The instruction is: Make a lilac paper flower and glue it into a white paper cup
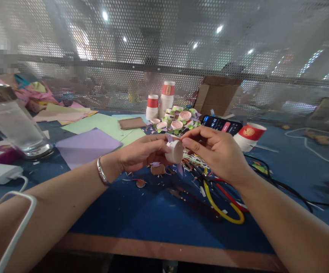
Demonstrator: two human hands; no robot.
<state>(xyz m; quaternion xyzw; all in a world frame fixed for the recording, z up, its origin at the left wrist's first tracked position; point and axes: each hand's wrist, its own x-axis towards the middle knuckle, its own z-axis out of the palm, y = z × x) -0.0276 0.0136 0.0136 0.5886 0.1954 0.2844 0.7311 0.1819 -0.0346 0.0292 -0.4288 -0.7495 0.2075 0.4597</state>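
Note:
My left hand [147, 152] grips a small white paper-cup base [174, 152], tilted so its round face points right. Purple paper bits stick out above and below it. My right hand [214, 146] is closed in a pinch at the right rim of the cup base; what its fingertips hold, if anything, is too small to make out. Below my hands lie a small brown cardboard piece [158, 169] and paper scraps. Scissors with yellow and red handles [224, 212] rest under my right hand. Another blurred, dark-handled cutting tool [194, 201] lies nearer the front.
Behind my hands is a pile of cut cup bases with green and purple paper [178, 119]. Stacked cups [167, 100], a phone [221, 124] and a red-white cup [251, 136] stand or lie around it. At left are coloured sheets [87, 146] and a glass jar [19, 125].

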